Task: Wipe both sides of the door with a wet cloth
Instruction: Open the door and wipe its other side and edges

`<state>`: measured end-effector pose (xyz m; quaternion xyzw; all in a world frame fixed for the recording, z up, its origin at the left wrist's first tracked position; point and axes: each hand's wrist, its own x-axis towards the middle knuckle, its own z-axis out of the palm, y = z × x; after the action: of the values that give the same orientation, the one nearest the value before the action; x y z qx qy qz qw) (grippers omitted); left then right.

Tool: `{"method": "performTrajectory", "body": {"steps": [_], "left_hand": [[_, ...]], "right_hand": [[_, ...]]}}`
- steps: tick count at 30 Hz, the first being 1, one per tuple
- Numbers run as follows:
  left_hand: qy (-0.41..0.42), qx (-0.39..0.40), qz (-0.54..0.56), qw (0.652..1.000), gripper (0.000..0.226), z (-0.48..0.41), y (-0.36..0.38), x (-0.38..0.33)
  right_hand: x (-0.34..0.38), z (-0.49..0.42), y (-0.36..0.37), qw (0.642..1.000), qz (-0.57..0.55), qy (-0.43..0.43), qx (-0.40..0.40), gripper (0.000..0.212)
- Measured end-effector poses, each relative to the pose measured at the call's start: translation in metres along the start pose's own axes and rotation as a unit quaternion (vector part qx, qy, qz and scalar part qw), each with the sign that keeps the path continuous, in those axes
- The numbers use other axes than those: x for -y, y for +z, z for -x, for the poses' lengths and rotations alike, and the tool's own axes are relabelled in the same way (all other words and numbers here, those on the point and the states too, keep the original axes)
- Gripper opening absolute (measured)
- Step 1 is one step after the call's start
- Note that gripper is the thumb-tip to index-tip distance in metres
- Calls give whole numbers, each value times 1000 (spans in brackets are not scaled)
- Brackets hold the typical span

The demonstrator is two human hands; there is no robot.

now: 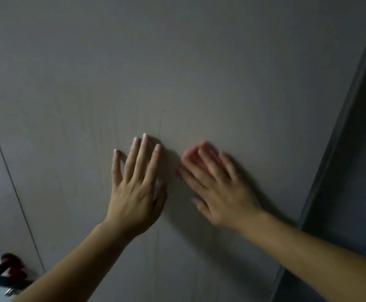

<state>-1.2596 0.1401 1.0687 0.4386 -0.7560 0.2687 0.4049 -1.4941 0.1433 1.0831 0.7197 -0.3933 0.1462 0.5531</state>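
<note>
One pale door (177,73) is filling nearly the whole view, so the task's surface is lying right in front of me, running from 12 down to 6. At 3 o'clock a dark frame strip (339,171) is edging it. At 9 a thin seam (9,182) is cutting down twd the 7 o'clock corner.

I'm laying my left hand (136,188) flat on the panel just left of centre. Its fingers are straight and fanned, pointing to 12 and gripping nothing, prob. steadying the door so it isn't swinging off under pressure. My right hand (219,190) is sitting just beside it, approx. 4 o'clock of centre, fingers angling twd 11. It's blurring, but it's reading as spread wide and flat w/ nothing in it.

No cloth is showing anywhere, so I'm judging the wiping isn't under way on this side, and I'm needing the wet cloth first. Down at 7 o'clock the black handle (7,273), w/ something red on it, is poking into view, well apart from both hands.
</note>
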Motion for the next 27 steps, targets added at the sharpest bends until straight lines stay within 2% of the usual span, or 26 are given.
{"method": "performTrajectory", "body": {"steps": [2, 4, 8, 9, 10, 13, 15, 16, 17, 20, 21, 22, 25, 27], "left_hand": [[-24, 7, 1, 1000, 80, 7, -5, 14], [-56, 25, -8, 998, 85, 11, -9, 30], [-63, 59, -20, 996, 87, 9, -9, 48], [-62, 62, -19, 996, 85, 9, -7, 49], [-62, 59, -19, 996, 82, 9, -7, 51], [-44, 45, -14, 998, 74, 14, -14, 60], [-24, 35, -5, 999, 73, 17, -23, 72], [-22, 32, 2, 999, 74, 19, -27, 79], [-27, 30, 7, 999, 75, 19, -30, 85], [-69, 28, -5, 997, 81, 17, -30, 102], [-79, 35, -6, 996, 83, 16, -28, 106], [-83, 41, -3, 996, 84, 15, -25, 109], [-71, 41, 4, 997, 79, 18, -24, 118], [-59, 35, 5, 998, 76, 20, -28, 123]], "right_hand": [[2, 9, -2, 999, 5, -41, 11, 73], [-17, -24, -15, 999, 5, -28, -19, 70], [-48, -98, -37, 985, -40, 160, -59, 74], [-37, -99, -35, 983, -35, 167, -60, 75], [-17, -90, -27, 989, -25, 138, -53, 76], [44, -36, -7, 1000, -3, -30, 8, 74], [40, -32, -7, 997, 2, -79, 7, 71], [29, -46, -11, 997, 3, -71, -15, 70], [16, -67, -18, 999, -5, -33, -34, 69], [-14, -129, -35, 986, -40, 154, -57, 74], [-8, -137, -37, 981, -42, 183, -57, 76], [7, -134, -34, 983, -33, 169, -58, 77], [72, -84, -11, 1000, -11, -7, -7, 74], [76, -68, -9, 997, -2, -70, 18, 70]]}}
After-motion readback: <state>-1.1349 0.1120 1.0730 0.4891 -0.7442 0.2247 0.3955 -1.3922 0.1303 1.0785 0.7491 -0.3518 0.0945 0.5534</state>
